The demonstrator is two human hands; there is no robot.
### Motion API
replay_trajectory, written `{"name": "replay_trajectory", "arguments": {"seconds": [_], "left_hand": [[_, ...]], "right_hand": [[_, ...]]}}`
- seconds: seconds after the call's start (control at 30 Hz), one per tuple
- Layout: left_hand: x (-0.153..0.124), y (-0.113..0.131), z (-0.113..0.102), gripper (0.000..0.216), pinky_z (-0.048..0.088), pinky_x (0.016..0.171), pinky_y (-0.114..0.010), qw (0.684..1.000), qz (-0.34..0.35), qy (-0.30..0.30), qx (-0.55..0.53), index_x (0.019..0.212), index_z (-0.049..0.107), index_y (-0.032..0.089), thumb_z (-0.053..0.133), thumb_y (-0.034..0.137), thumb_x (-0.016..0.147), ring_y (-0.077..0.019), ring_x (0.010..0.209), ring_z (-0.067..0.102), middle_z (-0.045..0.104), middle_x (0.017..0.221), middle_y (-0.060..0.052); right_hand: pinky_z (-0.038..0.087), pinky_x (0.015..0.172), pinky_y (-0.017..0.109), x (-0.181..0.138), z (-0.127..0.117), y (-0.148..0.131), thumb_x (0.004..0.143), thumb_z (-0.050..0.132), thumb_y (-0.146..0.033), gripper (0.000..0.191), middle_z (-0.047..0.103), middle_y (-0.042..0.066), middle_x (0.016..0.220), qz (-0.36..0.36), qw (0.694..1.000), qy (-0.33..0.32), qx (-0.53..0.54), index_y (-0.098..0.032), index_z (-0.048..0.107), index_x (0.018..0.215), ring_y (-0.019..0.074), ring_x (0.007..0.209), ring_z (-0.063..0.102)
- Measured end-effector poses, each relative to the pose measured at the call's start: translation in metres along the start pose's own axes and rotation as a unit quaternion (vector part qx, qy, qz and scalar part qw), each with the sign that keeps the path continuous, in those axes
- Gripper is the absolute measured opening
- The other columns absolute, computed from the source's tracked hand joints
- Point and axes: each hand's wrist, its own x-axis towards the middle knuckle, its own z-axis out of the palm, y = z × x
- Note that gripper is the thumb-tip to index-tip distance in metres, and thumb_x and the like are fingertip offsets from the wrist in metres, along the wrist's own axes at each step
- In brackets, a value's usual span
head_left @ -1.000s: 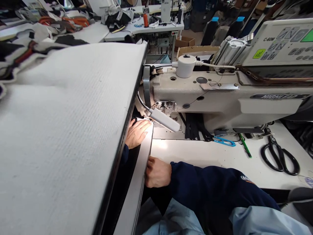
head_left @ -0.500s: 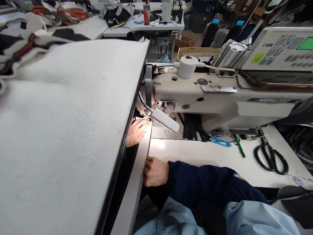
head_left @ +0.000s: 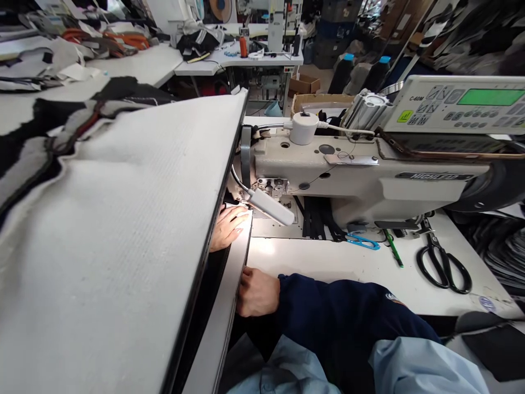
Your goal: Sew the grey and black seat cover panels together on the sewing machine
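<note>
A big white textured fabric panel with a black edge fills the left and rises toward me. My left hand lies flat, fingers stretched, on the panel's white strip right by the needle area of the beige sewing machine, under its small lit lamp. My right hand, in a dark blue sleeve, is closed on the strip's edge nearer to me; its fingertips are hidden under the fabric.
On the white table lie blue thread snips, a green pen and black scissors. A control panel sits above the machine. Black and white fabric pieces lie at the left; other sewing tables stand behind.
The view has tilted up a little. Both hands have stayed on the strip, the right one slightly lower and closer to me.
</note>
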Motion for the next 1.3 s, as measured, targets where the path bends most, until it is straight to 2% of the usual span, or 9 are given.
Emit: {"name": "replay_trajectory", "arguments": {"seconds": [0.37,0.47,0.53,0.63,0.73,0.9,1.03,1.2,1.3], "left_hand": [[0.004,0.002,-0.005,0.047,0.022,0.111,-0.049,0.998,-0.029,-0.01,-0.046,0.134,0.049,0.019,0.031,0.032,0.092,-0.0271,0.124,0.042,0.049,0.136,-0.011],[-0.002,0.012,-0.009,0.043,0.019,0.112,-0.051,0.998,-0.044,0.018,-0.036,0.127,0.055,0.019,0.037,0.033,0.09,-0.0283,0.124,0.041,0.051,0.132,-0.011],[-0.009,0.021,-0.011,0.042,0.024,0.109,-0.051,0.997,-0.052,0.04,-0.037,0.123,0.057,0.019,0.042,0.035,0.087,-0.0292,0.122,0.042,0.05,0.131,-0.012],[-0.019,0.033,-0.008,0.044,0.028,0.105,-0.051,0.994,-0.061,0.073,-0.046,0.123,0.055,0.018,0.041,0.035,0.085,-0.0291,0.12,0.044,0.048,0.133,-0.014],[-0.023,0.038,-0.002,0.045,0.025,0.106,-0.052,0.992,-0.064,0.097,-0.045,0.123,0.054,0.016,0.04,0.035,0.084,-0.0296,0.122,0.042,0.047,0.133,-0.015],[-0.02,0.034,0.002,0.041,0.023,0.109,-0.05,0.992,-0.071,0.088,-0.063,0.119,0.055,0.018,0.04,0.034,0.084,-0.0269,0.119,0.046,0.053,0.128,-0.012],[-0.014,0.032,-0.003,0.038,0.025,0.108,-0.049,0.991,-0.075,0.086,-0.07,0.117,0.057,0.018,0.039,0.031,0.086,-0.0258,0.116,0.047,0.054,0.126,-0.011],[-0.007,0.033,-0.008,0.036,0.023,0.11,-0.05,0.99,-0.102,0.086,-0.053,0.116,0.057,0.017,0.038,0.029,0.088,-0.0266,0.118,0.046,0.054,0.126,-0.012],[-0.006,0.032,-0.007,0.036,0.026,0.11,-0.05,0.989,-0.112,0.091,-0.043,0.116,0.057,0.015,0.04,0.031,0.088,-0.0283,0.118,0.045,0.054,0.125,-0.012]], "right_hand": [[0.04,0.074,0.04,0.0,-0.012,-0.003,0.078,0.06,-0.015,0.018,0.064,0.003,0.063,0.031,0.998,-0.059,0.0,-0.02,0.064,0.06,0.0206,0.072,0.054],[0.041,0.087,0.045,-0.002,-0.013,-0.009,0.084,0.056,-0.019,0.016,0.067,0.005,0.077,0.08,0.996,-0.02,-0.025,-0.019,0.067,0.072,0.023,0.085,0.056],[0.039,0.095,0.049,-0.002,-0.011,-0.014,0.087,0.05,-0.019,0.019,0.068,0.007,0.088,0.113,0.993,0.008,-0.044,-0.017,0.069,0.082,0.0246,0.092,0.056],[0.032,0.102,0.059,-0.003,-0.005,-0.021,0.089,0.046,-0.017,0.023,0.068,0.007,0.094,0.143,0.989,-0.002,-0.041,-0.019,0.069,0.091,0.027,0.099,0.055],[0.03,0.103,0.066,-0.003,0.002,-0.024,0.089,0.047,-0.018,0.023,0.068,0.008,0.101,0.167,0.985,-0.024,-0.025,-0.019,0.067,0.101,0.0304,0.109,0.051],[0.03,0.104,0.065,-0.003,0.004,-0.022,0.09,0.048,-0.02,0.027,0.066,0.01,0.11,0.173,0.985,-0.02,-0.01,-0.015,0.062,0.112,0.0314,0.116,0.047],[0.031,0.104,0.064,-0.002,0.001,-0.016,0.089,0.048,-0.019,0.022,0.068,0.009,0.096,0.171,0.985,-0.022,-0.019,-0.015,0.065,0.103,0.0293,0.106,0.052],[0.036,0.1,0.054,-0.001,-0.007,-0.006,0.089,0.048,-0.018,0.018,0.068,0.005,0.084,0.166,0.986,-0.003,-0.027,-0.019,0.066,0.091,0.0243,0.094,0.054],[0.039,0.096,0.047,0.0,-0.014,-0.002,0.089,0.049,-0.019,0.018,0.068,0.006,0.081,0.164,0.986,-0.021,-0.018,-0.016,0.066,0.086,0.0226,0.09,0.053]]}}
